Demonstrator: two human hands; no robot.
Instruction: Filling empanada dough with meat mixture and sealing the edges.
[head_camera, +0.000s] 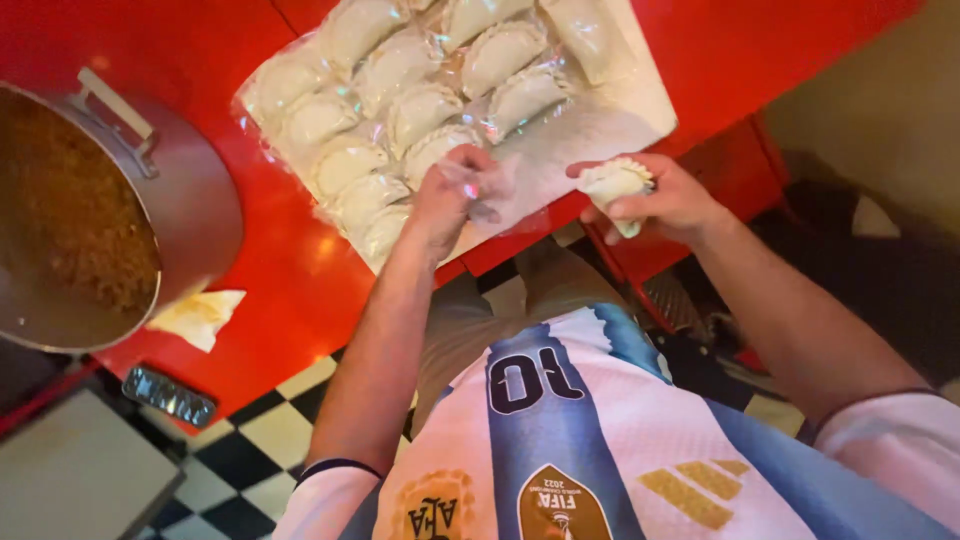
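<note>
The right hand hangs just past the near edge of the red surface, its grip pinching a folded pastry with a crimped rim. The left hand rests at the near edge of a plastic sheet, fingers curled together on the last raw pastry of a row; whether it pinches it, I cannot tell. More pastries lie in rows across the sheet. At the surface's left edge stands a metal pot of brown filling, with a crumpled napkin just beside it.
</note>
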